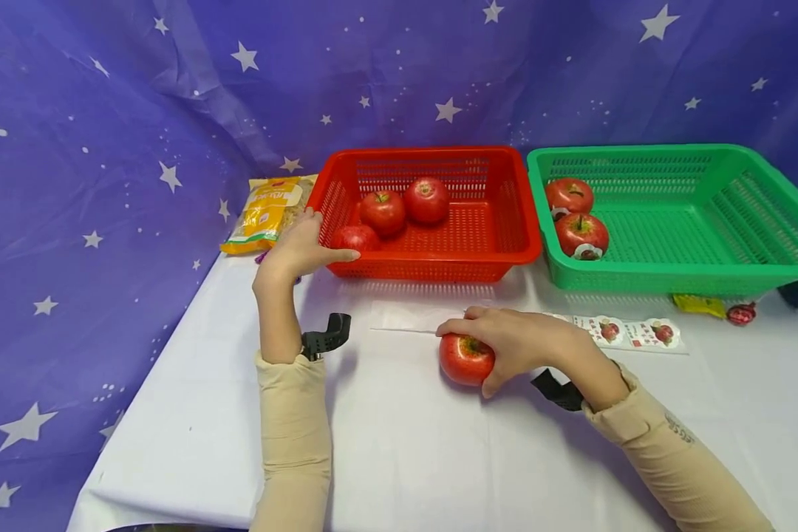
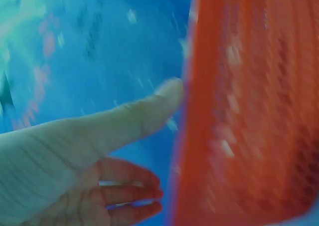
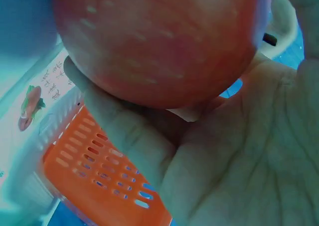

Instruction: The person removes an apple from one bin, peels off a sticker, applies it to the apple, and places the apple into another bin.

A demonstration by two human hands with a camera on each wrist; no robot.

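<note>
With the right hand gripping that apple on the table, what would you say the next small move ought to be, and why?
Probably lift the apple and carry it toward the sticker strip. The right hand already curls round it. The two apples in the green basket seem to wear stickers, while those in the red basket, which the left hand touches, show none, and this one looks bare.

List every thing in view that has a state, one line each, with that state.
left hand: fingers relaxed, resting on the red basket's corner
right hand: curled over an apple
apple on the table: upright, stem up, gripped
red basket: upright, holds three apples
green basket: upright, holds two stickered apples
sticker sheet: flat on the table, some stickers left
yellow packet: lying flat, whether sealed cannot be told
</note>
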